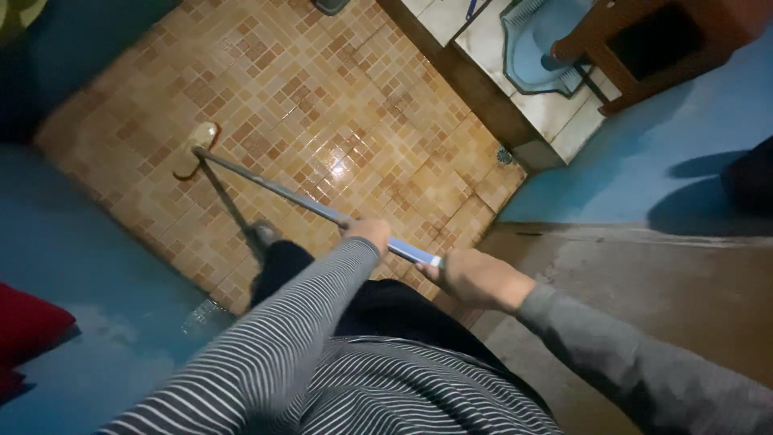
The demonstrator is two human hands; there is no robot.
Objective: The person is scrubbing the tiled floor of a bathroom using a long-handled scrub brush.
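Wet tiled floor (pixel 322 105) between blue walls, one long-handled brush working across it.

Both hands are gripping the single brush handle (pixel 274 189): the left hand (pixel 369 231) is clamped further down it, the right hand (pixel 475 278) closed at its blue end. One brush head (pixel 193 149) is resting on the tiles well ahead. Water is glinting mid-floor; how much is scrubbed already, I cannot tell.

mop handle (pixel 290 196) running from 10 o'clock down to centre, mop head (pixel 193 149) on tiled floor (pixel 362 105) at 10, left hand (pixel 369 232) ahead of right hand (pixel 475 278) on handle, squat toilet (pixel 535 48) at 1 o'clock, wooden stool (pixel 644 40) right of it
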